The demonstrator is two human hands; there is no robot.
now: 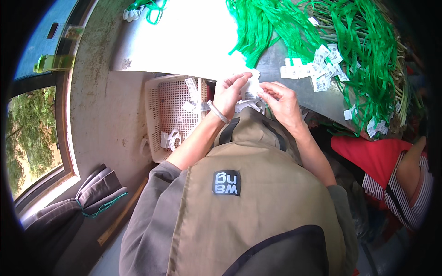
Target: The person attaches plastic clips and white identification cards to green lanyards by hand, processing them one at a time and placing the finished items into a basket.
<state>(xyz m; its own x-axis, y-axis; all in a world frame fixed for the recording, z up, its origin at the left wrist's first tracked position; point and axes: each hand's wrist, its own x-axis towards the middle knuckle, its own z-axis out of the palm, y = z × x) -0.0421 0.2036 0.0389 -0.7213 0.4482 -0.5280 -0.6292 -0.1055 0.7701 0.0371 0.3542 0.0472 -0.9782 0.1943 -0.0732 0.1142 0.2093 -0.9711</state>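
White label (251,93): at near edge of metal table (324,103), pinched in fingertips of left hand (229,94) and right hand (282,102), both nearly closed. Far right: green netting (260,30). Left: glare-washed tabletop, white perforated basket (151,112), stained wall (103,96), window (34,133).

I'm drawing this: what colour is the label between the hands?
The label is white with dark print; see the head view.

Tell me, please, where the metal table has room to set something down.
The glare-washed tabletop between the far-left green netting and the middle netting bunch looks free. The right side is crowded: more netting, white labels, scallion-like stalks.
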